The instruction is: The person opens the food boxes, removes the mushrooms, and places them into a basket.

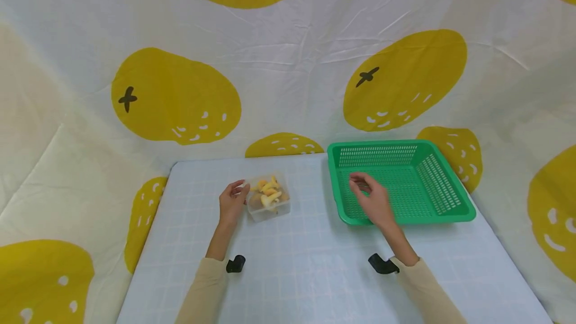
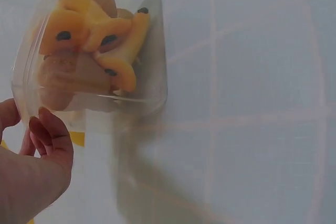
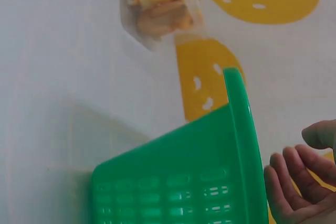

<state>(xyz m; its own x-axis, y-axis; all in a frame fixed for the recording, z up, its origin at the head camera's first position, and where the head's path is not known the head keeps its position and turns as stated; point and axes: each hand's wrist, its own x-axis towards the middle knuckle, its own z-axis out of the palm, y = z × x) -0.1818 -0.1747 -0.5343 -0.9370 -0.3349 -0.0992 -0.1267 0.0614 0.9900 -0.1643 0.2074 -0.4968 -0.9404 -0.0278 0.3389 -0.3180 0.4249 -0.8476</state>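
A clear plastic box (image 1: 256,214) stands on the left part of the table. Inside it lie several yellow-orange curved pieces (image 2: 123,59) with black tips, among tan rounded ones (image 2: 76,77). My left hand (image 1: 231,204) is at the box's left edge, thumb and fingertips pinching its rim. Over the near left part of a green basket (image 1: 402,218) hovers my right hand (image 1: 373,204), its fingers loosely bent and holding nothing. In the right wrist view, that hand (image 3: 302,182) appears just beyond the basket's rim (image 3: 244,124).
A pale checked cloth covers the table (image 1: 301,264). Behind and beside it hangs a white curtain (image 1: 288,89) with large yellow fruit prints. The basket has slotted walls and stands at the table's back right; a strip of table separates it from the box.
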